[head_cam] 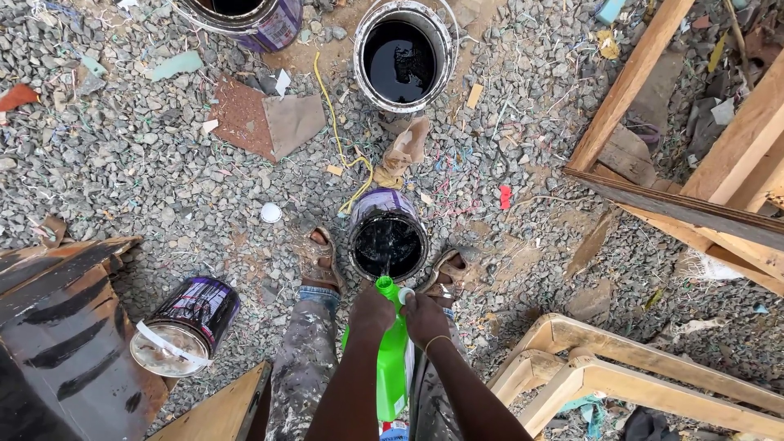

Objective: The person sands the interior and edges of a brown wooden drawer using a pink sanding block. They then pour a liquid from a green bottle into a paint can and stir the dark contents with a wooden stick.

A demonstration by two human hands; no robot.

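A green plastic bottle [393, 359] is tilted forward, its open mouth over a purple can [388, 237] of black liquid that stands between my sandalled feet. A thin stream seems to run from the mouth into the can. My left hand [369, 314] grips the bottle just below its neck. My right hand [425, 318] is beside the neck, with a small white cap [406, 295] in its fingers; it also touches the bottle's side.
A larger white bucket [402, 59] of black liquid stands further ahead, and another purple can [245, 18] at the top left. An empty can [186, 325] lies on its side at the left beside a black-painted board [61, 327]. Bare wooden frames [645, 359] stand at the right on the gravel.
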